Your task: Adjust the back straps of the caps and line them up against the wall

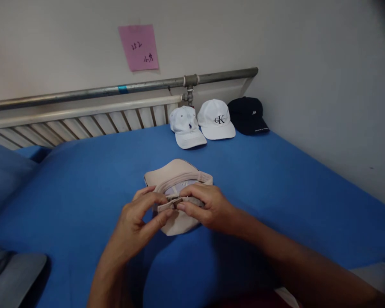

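A beige baseball cap (176, 224) lies upside down on the blue surface, its brim pointing away from me and its inside showing. My left hand (139, 218) grips the left part of the cap's back strap (164, 207) between thumb and fingers. From the right, my right hand (208, 203) pinches the same strap close to its small buckle (177, 202). The fingertips of both hands nearly meet at the buckle, and they partly cover it.
Beyond the beige cap stand a white cap with a small logo (183, 122), another white cap with letters (214, 119) and a black cap (247, 115). A grey cap (16, 278) is at lower left. Behind run a metal pipe (83, 93) and a radiator (99, 124).
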`<action>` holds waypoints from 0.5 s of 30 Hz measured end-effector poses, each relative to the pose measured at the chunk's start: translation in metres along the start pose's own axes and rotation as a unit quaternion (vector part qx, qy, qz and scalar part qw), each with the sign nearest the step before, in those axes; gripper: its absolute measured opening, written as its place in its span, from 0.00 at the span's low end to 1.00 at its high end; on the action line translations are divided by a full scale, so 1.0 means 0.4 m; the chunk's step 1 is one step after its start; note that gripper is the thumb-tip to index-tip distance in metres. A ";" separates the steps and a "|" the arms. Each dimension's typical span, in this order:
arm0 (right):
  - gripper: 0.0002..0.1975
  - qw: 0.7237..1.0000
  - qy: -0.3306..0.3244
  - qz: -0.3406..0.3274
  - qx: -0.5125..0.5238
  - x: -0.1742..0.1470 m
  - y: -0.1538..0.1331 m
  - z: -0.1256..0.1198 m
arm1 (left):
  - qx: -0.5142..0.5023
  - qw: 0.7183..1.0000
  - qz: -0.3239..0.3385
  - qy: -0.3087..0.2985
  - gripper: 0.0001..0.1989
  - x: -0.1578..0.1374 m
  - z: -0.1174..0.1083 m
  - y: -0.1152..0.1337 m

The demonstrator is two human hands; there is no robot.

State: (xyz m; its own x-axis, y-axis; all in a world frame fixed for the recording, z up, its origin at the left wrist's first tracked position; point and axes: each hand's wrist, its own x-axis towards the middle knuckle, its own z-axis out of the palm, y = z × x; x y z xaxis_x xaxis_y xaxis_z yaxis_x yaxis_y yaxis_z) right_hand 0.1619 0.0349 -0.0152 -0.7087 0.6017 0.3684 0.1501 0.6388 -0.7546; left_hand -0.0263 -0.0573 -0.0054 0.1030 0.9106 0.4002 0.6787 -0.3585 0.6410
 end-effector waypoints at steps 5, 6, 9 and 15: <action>0.06 0.999 -0.034 -0.008 0.022 0.001 -0.004 -0.001 | -0.089 0.994 -0.057 -0.022 0.06 -0.001 0.004 0.002; 0.07 0.998 -0.049 -0.010 0.025 0.002 -0.006 -0.002 | -0.112 0.990 -0.076 -0.025 0.06 -0.001 0.005 0.001; 0.08 0.995 -0.097 -0.006 0.019 0.002 -0.012 -0.004 | -0.170 0.977 -0.126 -0.024 0.07 -0.001 0.009 -0.001; 0.12 0.995 -0.100 0.012 0.028 0.001 -0.012 0.001 | -0.237 0.958 -0.159 -0.018 0.07 0.007 0.015 0.003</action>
State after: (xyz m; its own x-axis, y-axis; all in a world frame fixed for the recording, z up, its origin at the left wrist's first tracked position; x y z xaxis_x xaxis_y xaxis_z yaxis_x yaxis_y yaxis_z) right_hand 0.1605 0.0319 -0.0118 -0.8287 0.5062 0.2387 0.1344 0.5940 -0.7932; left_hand -0.0207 -0.0541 -0.0074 -0.0229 0.9929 0.1170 0.2738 -0.1063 0.9559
